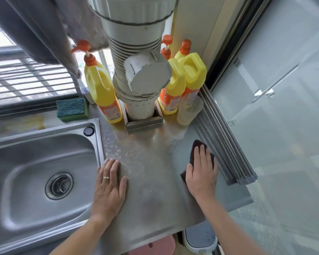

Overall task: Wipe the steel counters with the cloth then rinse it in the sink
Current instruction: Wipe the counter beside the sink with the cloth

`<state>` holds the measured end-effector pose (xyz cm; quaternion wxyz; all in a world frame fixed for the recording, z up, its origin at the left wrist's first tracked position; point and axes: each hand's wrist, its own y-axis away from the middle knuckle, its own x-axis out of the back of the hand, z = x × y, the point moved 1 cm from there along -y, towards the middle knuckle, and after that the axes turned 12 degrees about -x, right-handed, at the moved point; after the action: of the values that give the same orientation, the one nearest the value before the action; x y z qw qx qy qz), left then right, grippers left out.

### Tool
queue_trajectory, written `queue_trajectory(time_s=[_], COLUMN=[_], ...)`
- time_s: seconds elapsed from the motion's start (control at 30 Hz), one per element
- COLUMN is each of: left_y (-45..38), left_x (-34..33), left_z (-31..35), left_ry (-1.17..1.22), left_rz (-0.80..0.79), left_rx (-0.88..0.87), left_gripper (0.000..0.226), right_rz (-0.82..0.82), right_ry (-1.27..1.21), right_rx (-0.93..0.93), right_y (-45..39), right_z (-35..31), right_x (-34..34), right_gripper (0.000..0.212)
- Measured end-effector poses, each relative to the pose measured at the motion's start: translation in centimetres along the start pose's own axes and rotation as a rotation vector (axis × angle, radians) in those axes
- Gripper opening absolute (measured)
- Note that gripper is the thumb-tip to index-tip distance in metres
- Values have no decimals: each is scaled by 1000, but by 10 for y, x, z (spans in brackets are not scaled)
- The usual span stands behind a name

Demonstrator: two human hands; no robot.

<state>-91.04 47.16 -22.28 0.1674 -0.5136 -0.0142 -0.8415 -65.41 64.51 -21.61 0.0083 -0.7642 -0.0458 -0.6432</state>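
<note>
Head view: wiping step being carried out. Cloth (196,144) being pressed flat against the counter (151,162) near its right edge by the right hand (201,173), fingers straight. Left hand (109,186) being rested flat beside the sink (35,172). Uncleaned stretches probably being left for next strokes; rinsing not yet begun.

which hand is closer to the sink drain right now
Left. The left hand rests flat on the counter just beside the sink rim, right of the drain. The right hand presses the cloth farther right, near the rolled rack.

Steel counter (147,162) w/ cloth (199,144), bottles (103,92)
</note>
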Motion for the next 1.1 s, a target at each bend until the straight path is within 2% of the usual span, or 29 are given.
queue_trajectory(time_s=[0.17,0.4,0.5,0.63,0.73,0.87,0.97,1.1], left_y=[0,1,1,2,2,2,2,1], left_x=[-2,1,2,4,4,5,4,3], left_z=[-1,0,0,-2,-2,-1,-1,-1], left_ry=[20,57,103,91,85,75,68,67], left_rz=[8,40,58,45,35,25,17,16], left_rx=[13,10,12,-16,-13,-11,-6,-3], left_gripper=[51,50,52,53,53,53,53,52], right_rz=[-19,-156,-213,-262,-206,-95,-48,6], right_ry=[-78,-256,-364,-348,-282,-218,-237,-279], right_rx=[183,499,561,637,552,280,123,15], right_y=[-6,16,34,47,37,10,5,18], right_z=[-78,-192,-193,-144,-74,11,21,-8], right_x=[-17,-42,-41,-29,-13,7,7,-2], right_gripper=[64,62,62,65,64,61,62,58])
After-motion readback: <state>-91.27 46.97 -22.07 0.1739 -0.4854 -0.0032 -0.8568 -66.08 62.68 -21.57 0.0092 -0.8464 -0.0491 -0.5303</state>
